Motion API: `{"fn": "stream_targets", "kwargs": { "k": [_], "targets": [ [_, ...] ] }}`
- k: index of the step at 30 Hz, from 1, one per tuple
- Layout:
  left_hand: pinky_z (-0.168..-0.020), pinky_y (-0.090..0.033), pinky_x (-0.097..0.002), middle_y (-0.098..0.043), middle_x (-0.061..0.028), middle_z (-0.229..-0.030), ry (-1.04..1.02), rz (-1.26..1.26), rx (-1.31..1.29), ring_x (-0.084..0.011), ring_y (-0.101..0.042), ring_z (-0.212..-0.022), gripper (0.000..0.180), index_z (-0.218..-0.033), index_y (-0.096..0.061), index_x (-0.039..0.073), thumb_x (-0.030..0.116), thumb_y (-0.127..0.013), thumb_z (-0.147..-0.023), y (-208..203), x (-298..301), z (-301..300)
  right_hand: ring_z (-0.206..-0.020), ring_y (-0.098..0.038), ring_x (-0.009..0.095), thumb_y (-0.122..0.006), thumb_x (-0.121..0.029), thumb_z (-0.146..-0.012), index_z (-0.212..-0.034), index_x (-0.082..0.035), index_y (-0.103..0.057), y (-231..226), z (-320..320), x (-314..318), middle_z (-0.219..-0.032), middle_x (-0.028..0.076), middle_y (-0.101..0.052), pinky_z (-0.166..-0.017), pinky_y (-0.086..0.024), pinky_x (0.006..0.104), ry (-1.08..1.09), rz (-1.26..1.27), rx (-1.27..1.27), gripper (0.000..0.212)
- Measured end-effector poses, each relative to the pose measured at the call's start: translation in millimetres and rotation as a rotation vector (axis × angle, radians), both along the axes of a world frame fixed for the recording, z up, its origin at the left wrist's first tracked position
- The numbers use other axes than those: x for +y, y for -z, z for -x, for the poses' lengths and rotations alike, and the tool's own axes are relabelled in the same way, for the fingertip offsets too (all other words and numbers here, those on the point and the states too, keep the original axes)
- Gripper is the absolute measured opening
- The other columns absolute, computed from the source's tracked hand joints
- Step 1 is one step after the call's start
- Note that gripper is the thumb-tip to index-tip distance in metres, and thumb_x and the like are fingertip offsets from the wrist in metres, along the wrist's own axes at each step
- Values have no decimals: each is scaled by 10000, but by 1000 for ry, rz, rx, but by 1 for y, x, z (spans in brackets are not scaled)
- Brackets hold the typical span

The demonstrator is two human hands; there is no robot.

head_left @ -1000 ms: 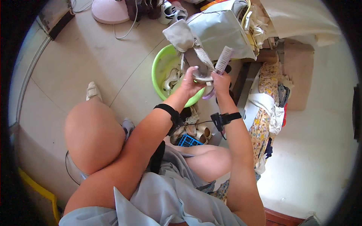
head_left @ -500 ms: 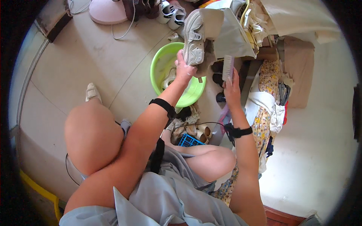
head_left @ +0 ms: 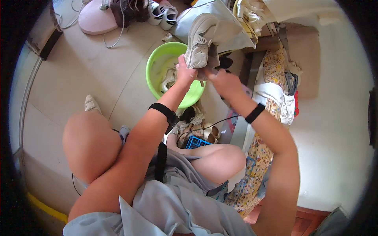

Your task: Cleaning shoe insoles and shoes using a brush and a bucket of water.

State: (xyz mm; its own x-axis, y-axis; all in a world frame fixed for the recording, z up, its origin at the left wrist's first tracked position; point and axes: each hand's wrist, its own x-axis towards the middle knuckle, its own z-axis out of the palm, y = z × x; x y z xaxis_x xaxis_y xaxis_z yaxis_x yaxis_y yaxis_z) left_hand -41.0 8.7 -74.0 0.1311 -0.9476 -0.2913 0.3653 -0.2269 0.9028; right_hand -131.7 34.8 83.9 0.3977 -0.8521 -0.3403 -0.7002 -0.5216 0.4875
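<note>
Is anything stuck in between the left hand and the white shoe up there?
No, nothing that shows. The left hand holds the shoe directly, with its grip at the lower end. The right hand is close by, but doesn't come between them.

Floor (head_left: 118, 59) opens leftward; basin (head_left: 156, 65) below and bag (head_left: 233, 33) beyond hem the shoe (head_left: 196, 49).

R hand (head_left: 226, 83) blurred, grip unclear, & dk brn item (head_left: 128, 15) cut off @ top
</note>
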Motion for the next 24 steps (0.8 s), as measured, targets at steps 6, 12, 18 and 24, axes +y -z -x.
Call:
{"fn": "stream_targets", "kwargs": {
  "k": [6, 12, 18, 24],
  "targets": [
    [-750, -479, -381, -500, -179, -1006, -48, -97, -56, -310, -539, -907, 650, -1241, -347, 115, 29, -533, -624, -8, -7, 6, -629, -608, 275, -485, -128, -800, -1177, -210, -490, -14, 4, -38, -756, 102, -555, -503, -492, 373, -190, 131, 142, 385],
    [-866, -392, -424, -398, -265, -1117, -134, -164, 83, -407, -473, -964, 753, -1313, -247, 131, 226, -646, -681, 1, -9, -3, -553, -586, 270, -506, -110, -787, -1211, -198, -484, -21, -15, -11, -714, 109, -547, -457, -473, 364, -256, 149, 52, 434],
    [-892, -354, -448, -455, -284, -1073, -245, -45, -162, -415, -428, -1013, 699, -1283, -286, 84, 309, -634, -721, -14, 4, 2, -573, -596, 302, -478, -111, -810, -1185, -146, -494, 24, -18, -10, -698, 133, -562, -460, -477, 387, -183, 84, 17, 376],
    [-896, -329, -455, -515, -242, -1044, -215, -21, -188, -415, -393, -1043, 547, -1231, -340, 81, 255, -567, -766, -23, 5, -7, -690, -610, 350, -443, -195, -856, -1046, -80, -507, 23, -18, -21, -767, 190, -597, -561, -483, 451, -51, -108, -71, 231]
  ]
}}
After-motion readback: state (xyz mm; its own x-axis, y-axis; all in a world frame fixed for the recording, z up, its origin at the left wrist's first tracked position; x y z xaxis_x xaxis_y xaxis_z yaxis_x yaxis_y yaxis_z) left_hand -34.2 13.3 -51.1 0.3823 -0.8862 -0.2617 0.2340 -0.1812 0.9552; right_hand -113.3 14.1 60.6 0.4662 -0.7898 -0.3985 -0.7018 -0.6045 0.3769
